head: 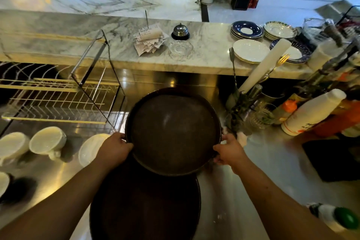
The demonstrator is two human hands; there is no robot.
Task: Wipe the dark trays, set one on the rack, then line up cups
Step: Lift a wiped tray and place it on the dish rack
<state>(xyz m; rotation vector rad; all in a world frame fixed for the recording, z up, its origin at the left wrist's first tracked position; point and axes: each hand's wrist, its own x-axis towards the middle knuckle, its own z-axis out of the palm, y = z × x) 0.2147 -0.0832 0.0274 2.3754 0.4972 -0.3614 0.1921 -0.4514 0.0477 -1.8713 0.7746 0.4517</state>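
Two dark round trays are seen: the upper tray [173,132] is gripped at its rim by the left hand [115,147] and right hand [228,150], fingers curled closed around the edges. It overlaps the lower tray [144,204], nearer on the steel counter [243,191]. Wire rack [62,101] sits far left. Three white cups [48,141] plus a partial fourth are lined left. Four saucer stacks [251,50] rest far right.
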